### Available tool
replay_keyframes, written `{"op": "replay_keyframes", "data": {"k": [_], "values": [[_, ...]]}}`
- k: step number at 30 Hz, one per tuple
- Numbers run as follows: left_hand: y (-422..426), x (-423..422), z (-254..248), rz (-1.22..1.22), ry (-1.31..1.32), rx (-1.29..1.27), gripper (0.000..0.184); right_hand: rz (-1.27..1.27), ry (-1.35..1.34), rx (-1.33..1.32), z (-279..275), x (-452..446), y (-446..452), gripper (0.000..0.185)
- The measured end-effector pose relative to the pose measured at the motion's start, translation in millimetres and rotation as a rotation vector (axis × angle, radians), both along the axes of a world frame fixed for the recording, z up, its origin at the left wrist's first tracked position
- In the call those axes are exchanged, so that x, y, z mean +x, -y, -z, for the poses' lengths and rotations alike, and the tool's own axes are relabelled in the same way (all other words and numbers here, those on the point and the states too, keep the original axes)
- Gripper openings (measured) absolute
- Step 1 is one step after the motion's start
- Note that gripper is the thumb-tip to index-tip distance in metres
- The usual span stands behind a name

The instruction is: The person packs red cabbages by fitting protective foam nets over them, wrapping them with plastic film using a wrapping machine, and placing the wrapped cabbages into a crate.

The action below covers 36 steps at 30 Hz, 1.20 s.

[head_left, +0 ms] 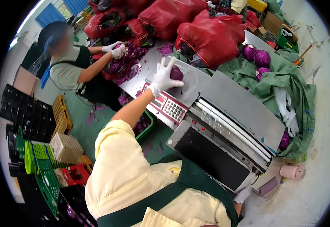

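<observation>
My left hand (162, 78), in a white glove, reaches over a scale with a red keypad panel (172, 109). Its fingers are spread beside a small red cabbage (176, 73) on the scale's metal plate (196, 84); whether they touch it I cannot tell. Low on the right, my gloved right hand (243, 194) is near the corner of a film wrapping machine (214, 157), its fingers not clear. Clear film (225, 125) stretches along the machine's rollers.
Across the metal table, a co-worker (68, 68) in gloves handles a purple cabbage (120, 62). Red mesh sacks (210, 38) crowd the back. More cabbages (262, 59) lie on green cloth (297, 90) at right. A green crate (146, 126) sits below; stacked crates (28, 113) stand left.
</observation>
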<state>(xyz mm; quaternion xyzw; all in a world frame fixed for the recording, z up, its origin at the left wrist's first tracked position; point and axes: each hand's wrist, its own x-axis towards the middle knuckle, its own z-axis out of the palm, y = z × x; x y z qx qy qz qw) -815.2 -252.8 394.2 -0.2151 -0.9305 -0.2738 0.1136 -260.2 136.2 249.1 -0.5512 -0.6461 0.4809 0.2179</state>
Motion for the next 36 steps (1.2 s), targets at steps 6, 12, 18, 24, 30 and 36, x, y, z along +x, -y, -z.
{"op": "replay_keyframes", "data": {"k": [6,12,18,24,30,36], "values": [[35.1,-55.2,2.6,-0.003,0.592,0.715,0.082,-0.129,0.136,0.573,-101.6,-43.7,-18.2,0.024],[-19.4,-31.1,-29.8,0.166,1.42,1.774,0.091,-0.536,-0.47,0.123,-248.5,-253.0,68.1,0.039],[-157.6,57.3,-56.0,0.826,1.264,1.406,0.073,-0.846,-0.984,-0.824,-231.1,-377.5,95.6,0.091],[-226.8,93.0,-64.9,0.723,0.954,1.048,0.042,-0.706,-0.803,-0.358,-190.8,-343.0,34.9,0.075],[-287.3,125.4,-22.9,0.459,1.182,1.226,0.031,-0.714,-0.538,-0.221,-178.7,-311.7,-15.9,0.076],[-287.2,137.3,-24.3,0.467,1.078,1.024,0.032,-0.749,-0.51,-0.185,-170.7,-293.3,-29.9,0.076]]}}
